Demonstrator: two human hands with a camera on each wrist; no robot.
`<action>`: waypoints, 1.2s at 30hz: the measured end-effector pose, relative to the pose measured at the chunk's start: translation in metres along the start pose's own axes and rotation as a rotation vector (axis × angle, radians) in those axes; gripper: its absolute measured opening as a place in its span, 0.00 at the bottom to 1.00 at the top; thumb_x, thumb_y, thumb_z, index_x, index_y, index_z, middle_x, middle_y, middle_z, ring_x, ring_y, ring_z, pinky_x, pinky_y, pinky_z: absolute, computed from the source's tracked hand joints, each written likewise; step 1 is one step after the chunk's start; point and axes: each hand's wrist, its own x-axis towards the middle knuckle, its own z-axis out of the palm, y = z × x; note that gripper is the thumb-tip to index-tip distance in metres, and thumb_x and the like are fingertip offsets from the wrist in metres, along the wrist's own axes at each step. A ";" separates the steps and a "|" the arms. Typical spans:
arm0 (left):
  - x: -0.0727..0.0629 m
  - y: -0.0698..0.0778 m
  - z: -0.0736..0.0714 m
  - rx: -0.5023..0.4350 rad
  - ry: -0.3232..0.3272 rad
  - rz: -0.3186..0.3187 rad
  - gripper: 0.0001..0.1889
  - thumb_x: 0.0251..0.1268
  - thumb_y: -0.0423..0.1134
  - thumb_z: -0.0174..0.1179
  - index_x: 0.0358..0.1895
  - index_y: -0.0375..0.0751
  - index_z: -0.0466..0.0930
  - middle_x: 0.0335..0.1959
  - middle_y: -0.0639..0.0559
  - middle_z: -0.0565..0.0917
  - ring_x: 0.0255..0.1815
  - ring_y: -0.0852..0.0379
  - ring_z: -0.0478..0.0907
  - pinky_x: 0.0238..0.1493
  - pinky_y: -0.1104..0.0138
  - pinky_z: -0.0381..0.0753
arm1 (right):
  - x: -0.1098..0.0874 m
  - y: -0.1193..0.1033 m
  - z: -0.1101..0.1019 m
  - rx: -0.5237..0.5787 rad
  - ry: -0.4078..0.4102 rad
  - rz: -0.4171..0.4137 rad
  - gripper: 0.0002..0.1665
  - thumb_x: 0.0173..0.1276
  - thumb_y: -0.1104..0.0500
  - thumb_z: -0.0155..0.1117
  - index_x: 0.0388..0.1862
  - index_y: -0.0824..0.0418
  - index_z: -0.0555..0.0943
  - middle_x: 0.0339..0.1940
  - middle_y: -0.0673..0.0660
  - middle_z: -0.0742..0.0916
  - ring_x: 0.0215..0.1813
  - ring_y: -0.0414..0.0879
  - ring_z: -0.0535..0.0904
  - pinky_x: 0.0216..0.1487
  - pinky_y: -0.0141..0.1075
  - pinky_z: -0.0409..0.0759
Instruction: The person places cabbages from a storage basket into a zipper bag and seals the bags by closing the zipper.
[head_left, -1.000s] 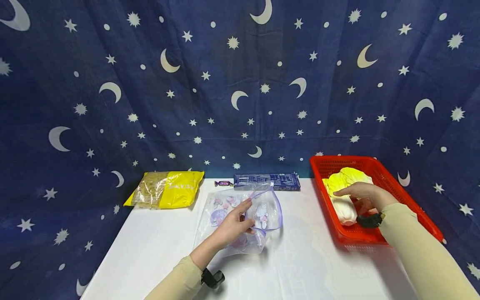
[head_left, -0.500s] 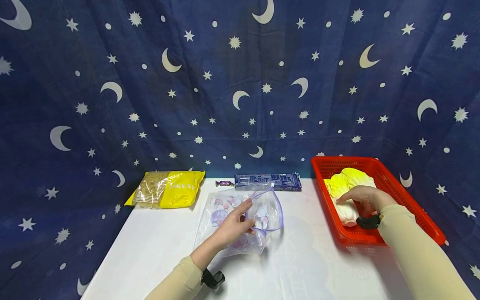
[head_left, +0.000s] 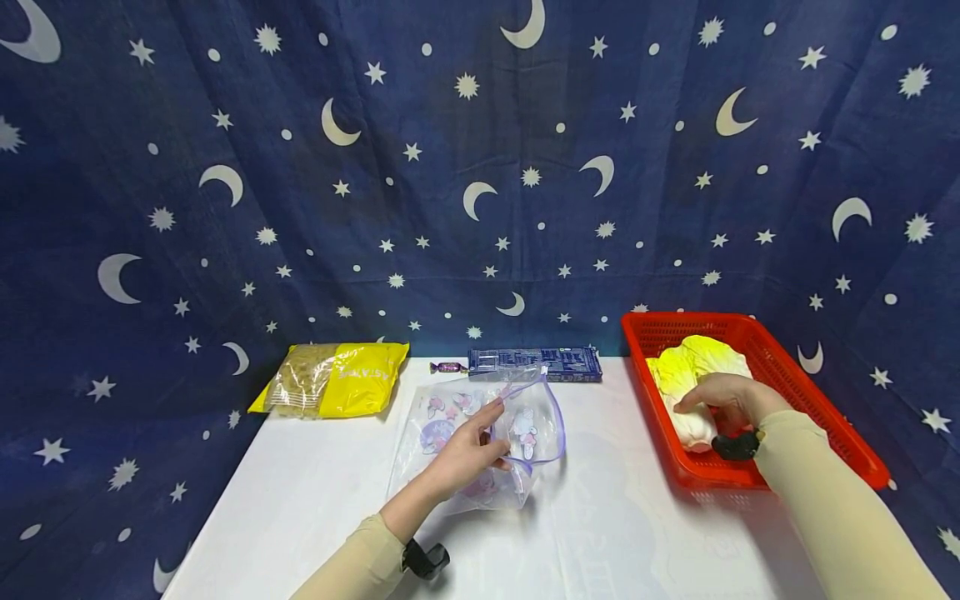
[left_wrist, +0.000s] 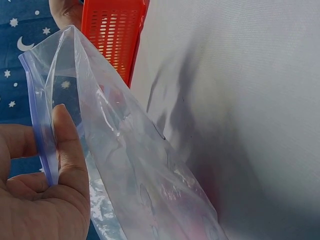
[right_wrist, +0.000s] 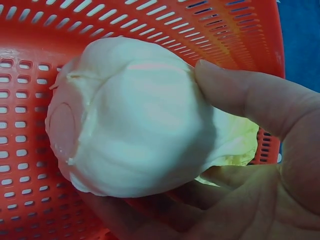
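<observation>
My left hand [head_left: 467, 457] pinches the purple-edged rim of a clear zip bag [head_left: 420, 446] printed with pink and purple cartoon figures. In the left wrist view, thumb and fingers sit on either side of the bag's zip strip [left_wrist: 37, 115], and the bag's mouth is spread. My right hand [head_left: 731, 398] is inside the red basket [head_left: 813, 392], gripping a napa cabbage [head_left: 688, 417]. The right wrist view has the white stem end of the cabbage [right_wrist: 145, 120] between thumb and curled fingers, its yellow leaves partly behind the hand. The fingertips beneath it are partly hidden.
A yellow pasta bag [head_left: 360, 379] lies at the back left of the white table [head_left: 300, 500]. Along the back edge lie a small purple wrapped candy [head_left: 448, 367] and a flat dark-blue packet [head_left: 573, 363]. A starry blue curtain [head_left: 420, 208] hangs behind.
My right hand has lowered onto the cabbage, and its thumb has closed in against the white stem. The left hand and the zip bag have stayed in place.
</observation>
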 end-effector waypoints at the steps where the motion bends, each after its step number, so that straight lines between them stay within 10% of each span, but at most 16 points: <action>1: 0.000 0.000 0.000 0.001 -0.001 -0.001 0.35 0.70 0.25 0.57 0.79 0.29 0.56 0.84 0.41 0.49 0.34 0.56 0.79 0.39 0.64 0.89 | -0.001 0.000 0.000 -0.003 0.008 0.001 0.44 0.66 0.58 0.66 0.65 0.80 0.51 0.51 0.70 0.72 0.40 0.53 0.81 0.47 0.43 0.86; 19: 0.003 -0.002 0.003 0.011 -0.007 0.016 0.37 0.69 0.25 0.58 0.79 0.27 0.54 0.83 0.39 0.50 0.34 0.57 0.80 0.39 0.65 0.89 | -0.029 -0.001 -0.019 -0.019 0.080 -0.121 0.57 0.74 0.47 0.58 0.78 0.80 0.37 0.64 0.79 0.64 0.58 0.66 0.74 0.56 0.50 0.84; 30: 0.004 0.000 0.003 -0.001 -0.030 0.008 0.36 0.70 0.25 0.57 0.79 0.27 0.54 0.83 0.39 0.48 0.36 0.56 0.78 0.40 0.64 0.89 | -0.053 -0.011 -0.024 0.303 0.036 -0.229 0.47 0.80 0.51 0.52 0.83 0.59 0.36 0.42 0.62 0.79 0.27 0.50 0.76 0.21 0.35 0.79; 36: 0.004 0.001 0.003 -0.004 -0.029 0.008 0.37 0.70 0.25 0.57 0.79 0.28 0.53 0.84 0.40 0.48 0.36 0.55 0.79 0.40 0.62 0.90 | -0.064 -0.024 -0.020 0.334 0.094 -0.331 0.51 0.79 0.55 0.57 0.85 0.57 0.35 0.46 0.53 0.80 0.41 0.50 0.80 0.41 0.42 0.89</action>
